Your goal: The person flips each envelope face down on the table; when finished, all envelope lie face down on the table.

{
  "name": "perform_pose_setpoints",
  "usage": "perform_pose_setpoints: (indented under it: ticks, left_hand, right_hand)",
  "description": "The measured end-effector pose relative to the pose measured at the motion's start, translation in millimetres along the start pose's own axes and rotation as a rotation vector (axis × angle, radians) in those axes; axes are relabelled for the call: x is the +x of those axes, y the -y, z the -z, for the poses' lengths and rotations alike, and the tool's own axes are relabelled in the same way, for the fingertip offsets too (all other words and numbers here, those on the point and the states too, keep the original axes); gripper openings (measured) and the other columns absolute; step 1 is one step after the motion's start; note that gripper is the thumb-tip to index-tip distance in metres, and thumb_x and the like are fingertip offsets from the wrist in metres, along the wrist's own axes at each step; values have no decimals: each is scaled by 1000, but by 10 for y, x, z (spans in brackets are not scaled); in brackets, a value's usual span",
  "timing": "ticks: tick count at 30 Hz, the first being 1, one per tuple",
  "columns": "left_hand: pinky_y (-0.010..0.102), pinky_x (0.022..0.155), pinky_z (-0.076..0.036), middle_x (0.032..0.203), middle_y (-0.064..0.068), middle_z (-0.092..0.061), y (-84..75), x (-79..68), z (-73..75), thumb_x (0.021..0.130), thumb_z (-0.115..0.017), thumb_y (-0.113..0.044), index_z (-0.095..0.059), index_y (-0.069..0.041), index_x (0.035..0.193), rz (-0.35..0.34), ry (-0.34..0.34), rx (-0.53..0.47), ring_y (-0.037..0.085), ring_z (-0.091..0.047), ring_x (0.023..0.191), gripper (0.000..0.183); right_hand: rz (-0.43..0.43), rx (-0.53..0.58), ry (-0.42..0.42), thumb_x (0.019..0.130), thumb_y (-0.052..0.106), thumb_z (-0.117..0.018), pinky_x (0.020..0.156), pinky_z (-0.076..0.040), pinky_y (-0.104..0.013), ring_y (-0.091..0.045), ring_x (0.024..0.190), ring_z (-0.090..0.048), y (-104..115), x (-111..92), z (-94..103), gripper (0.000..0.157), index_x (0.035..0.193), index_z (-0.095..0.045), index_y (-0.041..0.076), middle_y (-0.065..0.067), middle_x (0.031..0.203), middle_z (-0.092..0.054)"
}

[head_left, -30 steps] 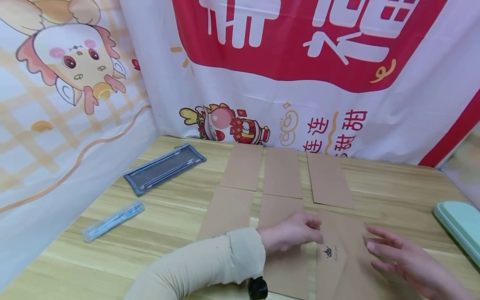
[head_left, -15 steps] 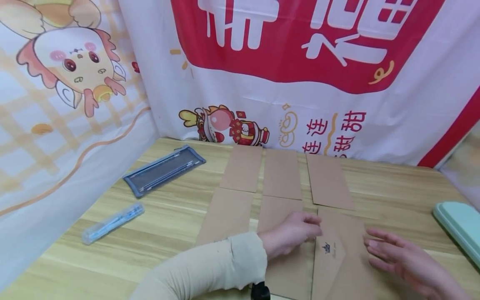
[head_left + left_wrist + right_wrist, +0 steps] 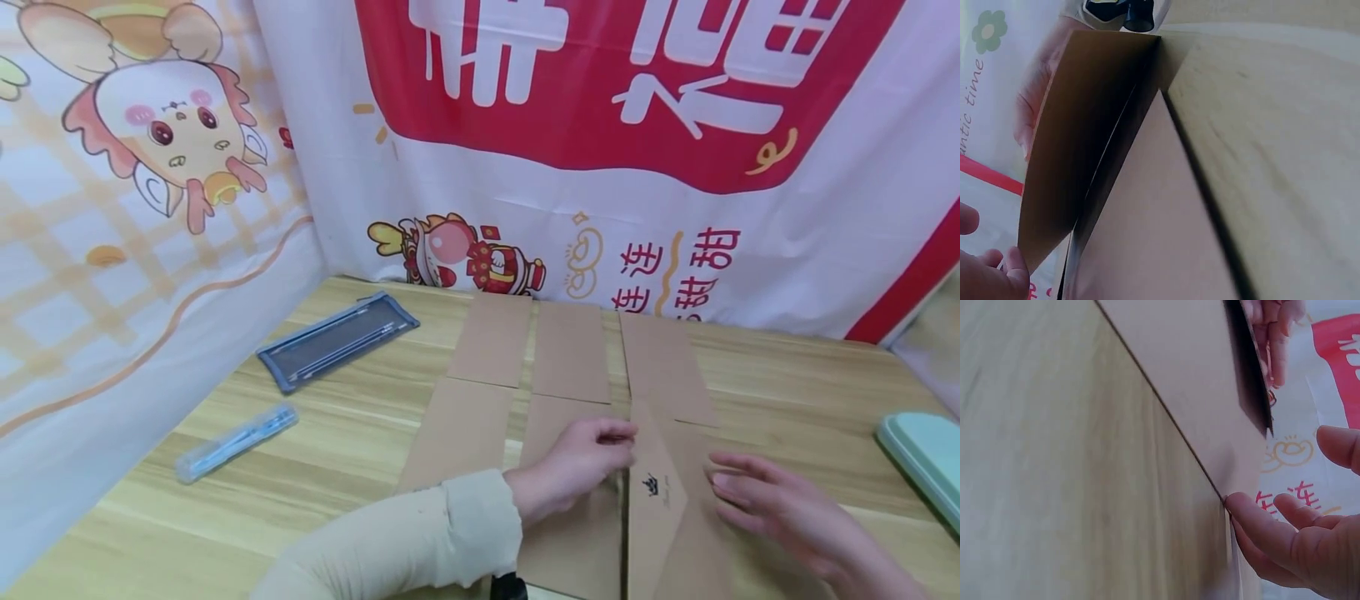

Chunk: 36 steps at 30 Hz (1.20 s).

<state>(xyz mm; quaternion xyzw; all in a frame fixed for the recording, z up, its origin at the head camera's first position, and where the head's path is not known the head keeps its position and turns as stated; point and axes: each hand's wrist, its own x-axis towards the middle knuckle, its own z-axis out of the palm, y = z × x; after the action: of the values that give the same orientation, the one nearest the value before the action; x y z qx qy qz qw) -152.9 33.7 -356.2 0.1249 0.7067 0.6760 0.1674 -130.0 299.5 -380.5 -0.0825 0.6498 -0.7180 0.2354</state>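
A brown paper envelope (image 3: 656, 533) with a pointed flap and a small crown print lies at the front right, its left edge raised off the table. My left hand (image 3: 577, 467) holds that edge near the far corner with bent fingers. In the left wrist view, the shadowed panel (image 3: 1079, 137) stands up beside my left fingertips (image 3: 1017, 265). My right hand (image 3: 783, 508) is at the envelope's opposite edge; its fingers are extended and its thumb is apart. In the right wrist view, my right fingertips (image 3: 1238, 503) touch that edge.
Several brown paper rectangles, such as the front middle one (image 3: 577, 533) and the back right one (image 3: 667, 358), lie in two rows. At left are a grey mesh pencil pouch (image 3: 337, 342) and a clear case (image 3: 236, 442). A mint-green case (image 3: 922, 458) stands at right.
The envelope's left edge has risen, with a dark gap now under it, and its far corner overlaps the back right rectangle. My right hand has moved slightly left.
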Motion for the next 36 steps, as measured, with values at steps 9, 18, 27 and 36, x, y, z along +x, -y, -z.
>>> perform_pose_setpoints:
  ticks: [9, 18, 27, 36]
  left_hand:
    - [20, 82, -50, 105, 0, -60, -31, -53, 80, 78, -62, 6, -57, -6, 121, -41, -4, 53, 12, -56, 98, 44]
    - [16, 79, -48, 112, 0, -53, -80, -132, 127, 79, -62, 4, -56, -6, 123, -131, 21, 117, 14, -56, 97, 46]
    - [15, 76, -47, 114, -1, -50, -182, -148, 117, 78, -64, 2, -58, -4, 120, -212, 20, 165, 14, -55, 93, 43]
    - [12, 75, -47, 124, 1, -47, -292, -132, 71, 80, -65, -1, -59, -5, 120, -266, 72, 246, 8, -55, 88, 40]
  right_hand:
    - [11, -111, -49, 95, 7, -47, 88, -50, -26, 0, 103, -55, 6, 160, -142, 28, 121, -52, 18, 14, 113, -54]
    - [2, -215, -52, 94, 9, -49, 89, -49, -24, -1, 103, -55, 73, 291, -336, 58, 135, -20, -19, 1, 120, -50]
    - [14, -235, -15, 94, 11, -49, 91, -48, -25, -3, 103, -56, 111, 361, -466, 64, 136, -13, -21, -6, 125, -51]
    - [-13, -250, -19, 95, 15, -49, 92, -48, -34, -4, 106, -52, 133, 393, -515, 65, 137, -13, -19, -18, 132, -42]
